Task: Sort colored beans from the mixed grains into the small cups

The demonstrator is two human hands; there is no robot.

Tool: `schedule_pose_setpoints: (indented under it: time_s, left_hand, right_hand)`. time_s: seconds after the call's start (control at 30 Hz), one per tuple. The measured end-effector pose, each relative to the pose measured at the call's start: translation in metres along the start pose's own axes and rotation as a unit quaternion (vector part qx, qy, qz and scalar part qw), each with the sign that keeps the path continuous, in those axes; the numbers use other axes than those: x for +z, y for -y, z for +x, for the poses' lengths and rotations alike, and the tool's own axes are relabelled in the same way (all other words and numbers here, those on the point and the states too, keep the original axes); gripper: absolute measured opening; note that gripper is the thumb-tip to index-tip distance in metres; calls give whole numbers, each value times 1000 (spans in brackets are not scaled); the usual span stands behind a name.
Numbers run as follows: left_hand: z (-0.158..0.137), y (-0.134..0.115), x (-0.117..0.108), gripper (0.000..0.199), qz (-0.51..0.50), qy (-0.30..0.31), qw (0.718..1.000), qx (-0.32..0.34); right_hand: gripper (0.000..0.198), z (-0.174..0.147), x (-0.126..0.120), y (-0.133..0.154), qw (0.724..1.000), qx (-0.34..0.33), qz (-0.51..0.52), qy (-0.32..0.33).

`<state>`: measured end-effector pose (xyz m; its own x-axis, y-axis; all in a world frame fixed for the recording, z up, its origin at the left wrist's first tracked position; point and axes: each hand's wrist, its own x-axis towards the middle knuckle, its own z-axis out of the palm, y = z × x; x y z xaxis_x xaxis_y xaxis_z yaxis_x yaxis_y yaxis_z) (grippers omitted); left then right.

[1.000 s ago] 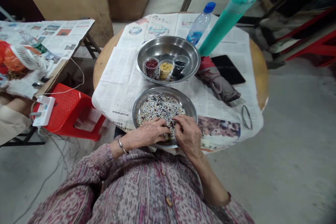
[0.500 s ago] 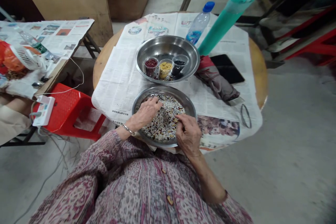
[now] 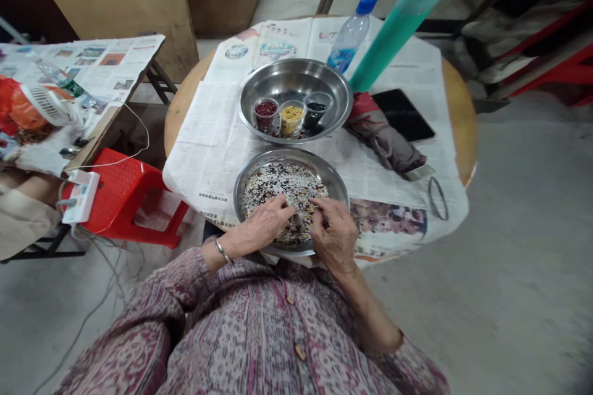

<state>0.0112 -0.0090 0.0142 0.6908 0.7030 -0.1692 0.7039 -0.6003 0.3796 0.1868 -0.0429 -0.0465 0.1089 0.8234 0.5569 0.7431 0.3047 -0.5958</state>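
Note:
A steel plate (image 3: pixel 336 179) near the table's front edge holds a spread of mixed beans (image 3: pixel 282 184), white, dark and red. My left hand (image 3: pixel 264 227) rests on the beans at the plate's near side, fingers curled and pinched. My right hand (image 3: pixel 331 231) lies on the plate's near right part, fingertips down in the beans. Behind it stands a steel bowl (image 3: pixel 287 77) with three small cups: red beans (image 3: pixel 265 111), yellow beans (image 3: pixel 291 115) and black beans (image 3: pixel 316 110).
Newspaper (image 3: pixel 208 136) covers the round table. A water bottle (image 3: pixel 349 37), a teal tube (image 3: pixel 401 24), a folded umbrella (image 3: pixel 384 142), a black phone (image 3: pixel 403 114) and a ring (image 3: pixel 438 197) lie to the right. A red stool (image 3: pixel 125 197) stands left.
My left hand, which had reached to the plate's far left half a second ago, has drawn back to the near side beside my right hand. The right hand has hardly moved.

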Motion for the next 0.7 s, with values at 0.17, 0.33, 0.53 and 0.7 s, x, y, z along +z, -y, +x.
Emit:
schedule_pose_setpoints:
  time_s: [0.17,0.33,0.53,0.7]
  left_hand:
    - [37,1,5,27,41,-42,998,37]
    - [48,15,-10,24,126,-121,983,-58]
    - [26,28,-10,44,100,-119,983,-95]
    - [19,15,8,20,-11,-61,998,12]
  right_hand:
    - [28,-1,-1,0,1000,-7,-1,-15]
    - [30,-1,-1,0,1000,6,0,-15]
    - [31,-1,0,0,1000,16,9,-17]
    - [28,-1,0,1,1000,5,15,-23]
